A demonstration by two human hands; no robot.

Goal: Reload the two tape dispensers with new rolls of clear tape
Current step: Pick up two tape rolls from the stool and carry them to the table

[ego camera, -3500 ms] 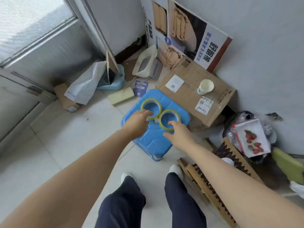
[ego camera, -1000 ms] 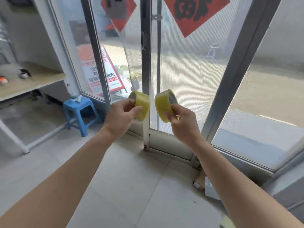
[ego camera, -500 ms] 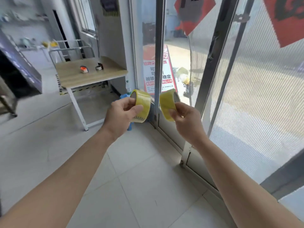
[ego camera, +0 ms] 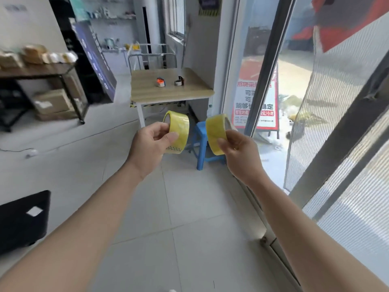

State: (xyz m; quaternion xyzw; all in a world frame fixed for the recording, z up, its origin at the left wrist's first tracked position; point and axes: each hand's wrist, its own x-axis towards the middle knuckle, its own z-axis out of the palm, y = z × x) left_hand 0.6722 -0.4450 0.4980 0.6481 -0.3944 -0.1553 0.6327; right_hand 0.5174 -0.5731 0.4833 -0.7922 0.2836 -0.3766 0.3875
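My left hand (ego camera: 150, 147) grips one yellowish roll of clear tape (ego camera: 179, 128) by its rim, held up at chest height. My right hand (ego camera: 239, 151) grips a second roll of clear tape (ego camera: 214, 131) the same way, a short gap apart from the first. Far ahead, a wooden table (ego camera: 168, 92) carries two tape dispensers: an orange one (ego camera: 160, 82) on the left and a dark one (ego camera: 179, 81) on the right. Both stand well beyond my hands.
A blue plastic stool (ego camera: 203, 144) stands on the tiled floor in front of the table, just behind my hands. Glass doors with metal frames (ego camera: 261, 66) run along the right. A shelf with boxes (ego camera: 52, 102) is at the left, a black case (ego camera: 21, 222) lower left.
I picked both rolls off a blue stool, then turned left along the glass doors. The table with the dispensers has come from the far left to straight ahead and nearer.
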